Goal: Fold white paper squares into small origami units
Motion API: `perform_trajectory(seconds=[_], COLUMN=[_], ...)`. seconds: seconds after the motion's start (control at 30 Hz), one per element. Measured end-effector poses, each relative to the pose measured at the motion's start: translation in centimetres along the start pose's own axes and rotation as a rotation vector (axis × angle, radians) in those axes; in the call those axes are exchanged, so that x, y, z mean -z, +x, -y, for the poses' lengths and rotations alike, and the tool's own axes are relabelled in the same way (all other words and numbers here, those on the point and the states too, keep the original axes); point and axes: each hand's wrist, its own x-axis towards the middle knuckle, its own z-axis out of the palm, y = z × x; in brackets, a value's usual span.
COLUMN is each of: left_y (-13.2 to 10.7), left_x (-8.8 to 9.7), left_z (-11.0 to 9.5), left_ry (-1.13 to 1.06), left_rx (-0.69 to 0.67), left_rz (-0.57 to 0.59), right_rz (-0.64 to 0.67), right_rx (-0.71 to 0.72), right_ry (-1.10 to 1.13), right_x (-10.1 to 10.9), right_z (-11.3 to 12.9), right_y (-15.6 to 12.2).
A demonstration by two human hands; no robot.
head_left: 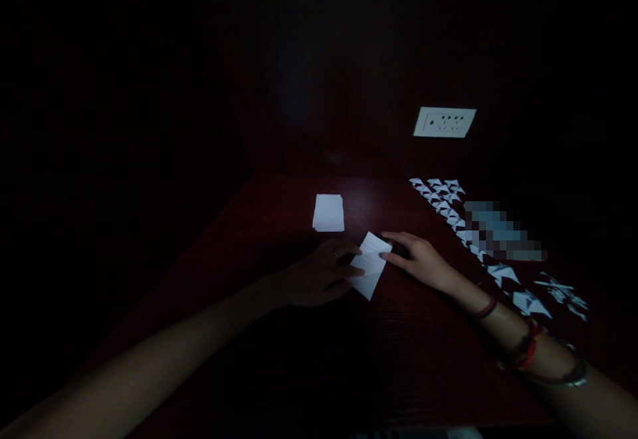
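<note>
Fingers of your left hand (321, 274) moderately parted, two tips touching a creased printed paper sheet (371, 263), your right hand (423, 261) spread, thumb on the sheet's right corner, sheet nearer you than the paper stack (328, 213).

Creased white paper (371, 264), faintly printed, turned cornerwise

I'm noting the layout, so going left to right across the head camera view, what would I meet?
White paper stack → handled paper → wall socket plate → small white pieces.
</note>
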Motion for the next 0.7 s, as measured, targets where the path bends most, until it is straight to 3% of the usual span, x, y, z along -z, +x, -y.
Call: perform_trajectory(seconds=[0.2, 0.33, 0.57, 0.7], left_y=[0.2, 0.4, 0.5, 0.4], left_x=[-0.1, 0.2, -0.4, -0.9], left_z=[-0.2, -0.4, -0.4, 0.2], left_ry=[-0.036, -0.072, -0.092, -0.07], left_rx=[-0.07, -0.067, 0.126, 0.137], left_rz=[0.05, 0.063, -0.06, -0.091], right_rz=[-0.064, -0.056, -0.038, 0.081], right_rx=[-0.08, 0.011, -0.085, 0.131], right_ry=[0.027, 0.005, 0.107, 0.063], right_x=[-0.4, -0.5, -0.2, 0.6], right_z=[0.2, 0.3, 0.4, 0.8], right_y=[0.2, 0.2, 0.3, 0.1])
